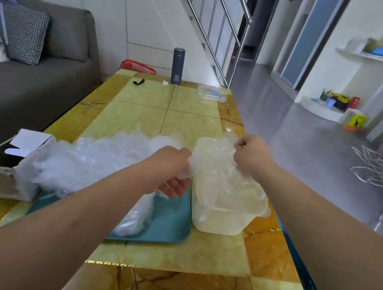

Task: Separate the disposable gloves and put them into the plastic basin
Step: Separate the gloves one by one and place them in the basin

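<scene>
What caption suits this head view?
Left hand and right hand hold a glove above the basin, beside the pile.

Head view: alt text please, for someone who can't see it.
The left hand and right hand pinch a clear disposable glove, stretched over the translucent plastic basin on a yellow table. Left of the basin, a heap of loose gloves runs from a cardboard box onto a teal tray.

Single view, head-worn, wide-angle. Faces forward and down along table (189,111); near edge at frame bottom, far end toward stair railing (222,29). Close range: forearms enter from bottom corners, left hand (174,169) and right hand (252,154) mid-frame. Table fills centre; sofa (37,84) left, floor (295,123) right.
</scene>
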`<action>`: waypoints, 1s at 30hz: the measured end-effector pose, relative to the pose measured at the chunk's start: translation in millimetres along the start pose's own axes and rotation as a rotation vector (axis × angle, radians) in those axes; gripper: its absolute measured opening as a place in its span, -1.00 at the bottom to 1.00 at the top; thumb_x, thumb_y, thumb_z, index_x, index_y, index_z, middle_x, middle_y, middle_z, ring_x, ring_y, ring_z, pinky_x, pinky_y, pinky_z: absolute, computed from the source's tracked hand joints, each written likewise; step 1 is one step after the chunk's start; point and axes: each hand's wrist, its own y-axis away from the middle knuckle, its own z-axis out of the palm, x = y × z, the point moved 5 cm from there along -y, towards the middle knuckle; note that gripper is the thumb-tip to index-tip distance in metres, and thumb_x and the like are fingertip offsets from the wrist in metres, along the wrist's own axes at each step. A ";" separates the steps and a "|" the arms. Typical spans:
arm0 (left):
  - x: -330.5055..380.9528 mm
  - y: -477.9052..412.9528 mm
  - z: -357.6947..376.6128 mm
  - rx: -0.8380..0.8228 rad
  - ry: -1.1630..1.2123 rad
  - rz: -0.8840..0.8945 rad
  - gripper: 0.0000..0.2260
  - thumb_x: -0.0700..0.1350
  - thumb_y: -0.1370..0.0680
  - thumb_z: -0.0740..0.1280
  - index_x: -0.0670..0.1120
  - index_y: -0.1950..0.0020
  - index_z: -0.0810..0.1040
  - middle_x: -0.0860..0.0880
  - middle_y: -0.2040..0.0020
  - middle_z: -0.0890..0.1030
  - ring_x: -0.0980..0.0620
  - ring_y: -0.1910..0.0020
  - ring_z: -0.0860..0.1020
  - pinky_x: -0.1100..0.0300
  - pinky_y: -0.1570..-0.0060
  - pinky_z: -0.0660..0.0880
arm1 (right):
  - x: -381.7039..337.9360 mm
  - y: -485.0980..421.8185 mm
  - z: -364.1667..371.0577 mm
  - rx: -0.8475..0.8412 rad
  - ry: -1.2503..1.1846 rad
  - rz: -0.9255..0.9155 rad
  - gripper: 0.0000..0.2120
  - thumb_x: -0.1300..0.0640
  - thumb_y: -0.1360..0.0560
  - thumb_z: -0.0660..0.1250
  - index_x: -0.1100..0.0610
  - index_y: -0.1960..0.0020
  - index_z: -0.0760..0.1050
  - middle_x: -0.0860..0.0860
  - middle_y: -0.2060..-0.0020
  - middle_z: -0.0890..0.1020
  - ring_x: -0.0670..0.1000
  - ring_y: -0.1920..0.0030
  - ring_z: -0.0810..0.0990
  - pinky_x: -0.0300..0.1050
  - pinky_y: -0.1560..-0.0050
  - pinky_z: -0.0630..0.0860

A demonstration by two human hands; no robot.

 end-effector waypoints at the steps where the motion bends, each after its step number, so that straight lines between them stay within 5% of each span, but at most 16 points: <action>1: -1.0 -1.9 1.6 0.001 -0.031 0.009 -0.67 -0.04 -0.66 0.21 -0.28 -0.01 0.60 -0.23 0.27 0.69 -0.15 0.40 0.63 0.05 0.32 0.61 | 4.4 -4.5 1.1 0.006 0.029 0.006 -0.85 0.23 -0.48 0.24 0.11 0.00 0.54 0.17 0.07 0.64 0.26 0.09 0.67 0.08 0.17 0.68; 4: -1.3 -7.8 8.8 0.002 -0.141 0.047 -0.76 -0.09 -0.61 0.30 -0.25 0.06 0.63 -0.17 0.30 0.67 -0.07 0.44 0.60 0.15 0.41 0.57 | 10.0 -12.0 5.1 0.039 0.114 -0.003 -0.80 0.28 -0.43 0.23 0.14 -0.01 0.54 0.18 0.02 0.64 0.26 0.00 0.63 0.02 0.06 0.63; 6: -1.8 -11.5 13.8 0.004 -0.188 0.078 -0.73 -0.04 -0.61 0.35 -0.25 0.08 0.63 -0.16 0.30 0.67 -0.05 0.43 0.60 0.17 0.41 0.55 | 7.4 -11.4 7.6 0.060 0.153 -0.040 -0.75 0.24 -0.53 0.28 0.16 -0.20 0.54 0.19 -0.13 0.62 0.25 -0.13 0.58 0.00 -0.06 0.55; 10: -7.3 -17.1 10.5 0.072 -0.189 0.116 -0.67 0.05 -0.63 0.35 -0.19 0.15 0.58 -0.11 0.35 0.63 -0.04 0.45 0.55 0.17 0.42 0.52 | -16.6 14.2 2.7 0.190 0.280 -0.325 -0.59 0.04 -0.59 0.29 0.09 -0.42 0.46 0.12 -0.33 0.49 0.22 -0.33 0.47 0.09 -0.22 0.48; 12: -10.3 -16.8 4.4 0.111 -0.177 0.140 -0.66 0.06 -0.64 0.33 -0.20 0.15 0.60 -0.09 0.36 0.62 -0.01 0.46 0.55 0.18 0.43 0.52 | -19.9 29.1 9.0 0.040 0.500 -0.286 -0.65 -0.06 -0.59 0.27 0.01 -0.33 0.51 0.03 -0.22 0.53 0.16 -0.22 0.53 0.05 -0.08 0.51; 15: -15.4 -10.0 -4.2 0.140 -0.154 0.167 -0.65 0.03 -0.65 0.33 -0.25 0.11 0.63 -0.09 0.35 0.64 0.01 0.45 0.56 0.18 0.43 0.50 | -10.3 47.3 37.4 -0.436 0.732 -0.037 -0.63 -0.07 -0.60 0.28 0.11 -0.32 0.49 0.01 0.09 0.53 0.12 0.03 0.57 -0.01 0.07 0.52; 19: -22.5 5.7 -13.2 0.117 -0.130 0.203 -0.66 0.03 -0.66 0.34 -0.22 0.15 0.62 -0.09 0.32 0.67 0.03 0.42 0.58 0.15 0.41 0.50 | -0.5 52.7 68.1 -0.601 0.528 0.071 -0.55 -0.09 -0.59 0.27 0.06 -0.42 0.48 0.07 -0.11 0.59 0.11 0.00 0.65 0.11 -0.03 0.67; 23: -37.4 27.0 -46.9 0.259 -0.207 0.345 -0.73 0.03 -0.62 0.39 -0.12 0.17 0.62 -0.03 0.25 0.68 0.12 0.39 0.59 0.19 0.34 0.51 | -13.0 48.5 67.7 -0.440 0.586 -0.029 -0.74 0.10 -0.60 0.27 0.17 -0.23 0.53 0.12 -0.09 0.62 0.15 0.00 0.62 0.07 -0.05 0.64; 26: -60.8 46.0 -81.4 0.499 -0.491 0.510 -0.92 0.01 -0.57 0.45 0.11 0.09 0.58 0.18 0.06 0.59 0.21 0.32 0.56 0.19 0.17 0.47 | -47.0 55.9 47.9 -0.167 0.722 -0.175 -0.96 0.18 -0.54 0.28 0.08 0.03 0.43 0.00 0.18 0.51 0.10 0.11 0.55 -0.04 0.13 0.47; 30: -118.6 48.5 -99.1 0.510 -0.633 0.441 -0.75 0.00 -0.53 0.48 0.16 -0.19 0.57 0.25 -0.20 0.42 0.21 0.25 0.59 0.04 0.08 0.60 | -103.8 96.0 52.8 -0.064 0.682 -0.323 -0.87 0.14 -0.53 0.28 0.08 0.17 0.36 0.00 0.27 0.44 0.09 0.20 0.50 -0.16 0.35 0.26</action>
